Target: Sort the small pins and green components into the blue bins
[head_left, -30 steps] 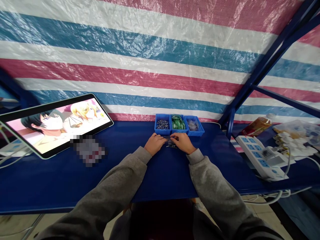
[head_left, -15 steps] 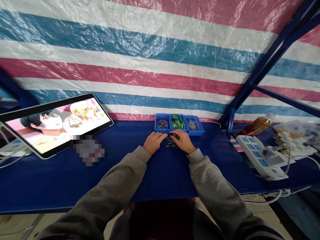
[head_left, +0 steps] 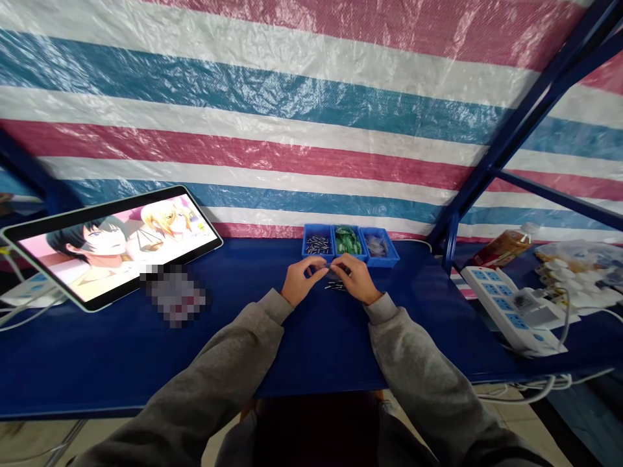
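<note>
My left hand (head_left: pixel 302 279) and my right hand (head_left: pixel 357 279) are close together over the blue table, just in front of three small blue bins. Both have thumb and fingers curled together, their tips nearly meeting; whatever they pinch is too small to make out. Small dark and silvery pieces (head_left: pixel 335 285) lie on the table between the hands. The left bin (head_left: pixel 305 250) holds dark metallic pieces, the middle one green packets (head_left: pixel 347 240), and the right bin (head_left: pixel 382 262) clear plastic pieces (head_left: pixel 376 246).
A tablet (head_left: pixel 121 243) with a lit picture leans at the left, a blurred item (head_left: pixel 179 295) before it. At the right are a white power strip (head_left: pixel 509 308), a bottle (head_left: pixel 506 246), white plugs (head_left: pixel 567 282) and cables. A blue metal frame (head_left: pixel 491 162) slants up there.
My left hand has rounded, its thumb now showing against the fingers. My right hand has shifted slightly, its fingertips nearer the left ones. The view has tilted a little.
</note>
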`<move>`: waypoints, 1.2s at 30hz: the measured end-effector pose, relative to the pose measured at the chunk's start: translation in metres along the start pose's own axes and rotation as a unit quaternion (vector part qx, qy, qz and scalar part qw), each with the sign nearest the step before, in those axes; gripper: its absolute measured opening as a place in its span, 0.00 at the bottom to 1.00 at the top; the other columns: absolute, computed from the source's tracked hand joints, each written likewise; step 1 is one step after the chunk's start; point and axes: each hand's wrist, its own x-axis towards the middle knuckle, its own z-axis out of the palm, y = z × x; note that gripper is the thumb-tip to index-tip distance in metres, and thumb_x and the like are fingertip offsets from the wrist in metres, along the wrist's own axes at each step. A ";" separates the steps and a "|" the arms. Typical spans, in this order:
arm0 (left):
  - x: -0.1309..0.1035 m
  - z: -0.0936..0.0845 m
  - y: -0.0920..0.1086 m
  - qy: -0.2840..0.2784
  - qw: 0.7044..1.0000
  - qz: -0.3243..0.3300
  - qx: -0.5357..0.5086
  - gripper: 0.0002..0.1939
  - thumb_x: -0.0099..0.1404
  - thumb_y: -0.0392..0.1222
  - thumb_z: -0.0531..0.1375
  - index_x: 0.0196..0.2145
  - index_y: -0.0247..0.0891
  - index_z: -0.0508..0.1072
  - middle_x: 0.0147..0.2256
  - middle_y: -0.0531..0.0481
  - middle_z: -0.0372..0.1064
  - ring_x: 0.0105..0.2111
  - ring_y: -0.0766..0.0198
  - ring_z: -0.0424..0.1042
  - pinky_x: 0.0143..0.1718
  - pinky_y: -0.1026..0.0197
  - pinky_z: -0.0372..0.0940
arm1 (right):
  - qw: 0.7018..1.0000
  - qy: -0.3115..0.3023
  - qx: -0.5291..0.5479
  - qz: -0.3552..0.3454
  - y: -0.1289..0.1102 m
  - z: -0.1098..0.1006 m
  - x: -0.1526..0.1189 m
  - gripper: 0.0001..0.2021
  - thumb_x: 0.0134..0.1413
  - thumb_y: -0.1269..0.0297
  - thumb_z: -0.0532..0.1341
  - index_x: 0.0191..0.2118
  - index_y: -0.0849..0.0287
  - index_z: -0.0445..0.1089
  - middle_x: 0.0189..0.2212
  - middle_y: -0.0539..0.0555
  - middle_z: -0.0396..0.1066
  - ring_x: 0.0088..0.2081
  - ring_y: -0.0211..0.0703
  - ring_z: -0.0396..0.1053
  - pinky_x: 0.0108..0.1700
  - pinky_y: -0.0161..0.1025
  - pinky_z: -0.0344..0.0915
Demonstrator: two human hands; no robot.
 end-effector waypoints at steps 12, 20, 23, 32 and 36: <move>0.004 0.003 -0.002 0.002 0.947 -0.175 -0.271 0.25 0.56 0.50 0.66 0.46 0.39 0.62 0.21 0.57 0.68 0.19 0.68 0.67 0.25 0.64 0.65 | 0.998 0.017 0.052 -0.022 -0.002 0.002 -0.002 0.10 0.62 0.63 0.55 0.45 0.54 0.71 0.45 0.58 0.66 0.36 0.42 0.69 0.34 0.39 0.70; 0.002 0.003 -0.002 0.006 0.994 -0.072 -0.084 0.18 0.65 0.54 0.57 0.35 0.36 0.76 0.40 0.44 0.73 0.40 0.59 0.72 0.36 0.62 0.68 | 0.999 0.033 0.031 0.030 0.002 0.003 0.001 0.09 0.60 0.61 0.57 0.33 0.57 0.71 0.33 0.55 0.71 0.34 0.44 0.70 0.35 0.39 0.68; 0.000 0.002 -0.003 0.017 0.998 -0.049 -0.036 0.15 0.64 0.51 0.59 0.34 0.37 0.77 0.34 0.47 0.75 0.35 0.61 0.73 0.36 0.61 0.67 | 0.995 0.017 0.069 0.070 0.002 0.004 0.001 0.09 0.58 0.60 0.59 0.31 0.58 0.72 0.28 0.53 0.72 0.28 0.42 0.70 0.32 0.39 0.67; -0.001 -0.002 -0.001 0.046 0.996 0.064 0.049 0.11 0.64 0.47 0.60 0.31 0.39 0.77 0.31 0.47 0.75 0.33 0.61 0.71 0.33 0.60 0.66 | 0.993 -0.012 0.110 0.031 0.002 0.006 -0.001 0.10 0.57 0.56 0.60 0.35 0.57 0.73 0.34 0.56 0.71 0.36 0.44 0.70 0.36 0.40 0.71; 0.001 -0.005 0.003 0.036 0.993 0.080 0.079 0.12 0.65 0.48 0.59 0.30 0.40 0.76 0.30 0.47 0.75 0.34 0.59 0.70 0.40 0.55 0.66 | 0.996 -0.014 0.084 0.025 0.004 0.006 -0.001 0.10 0.57 0.56 0.61 0.34 0.57 0.74 0.34 0.55 0.69 0.30 0.40 0.68 0.34 0.40 0.69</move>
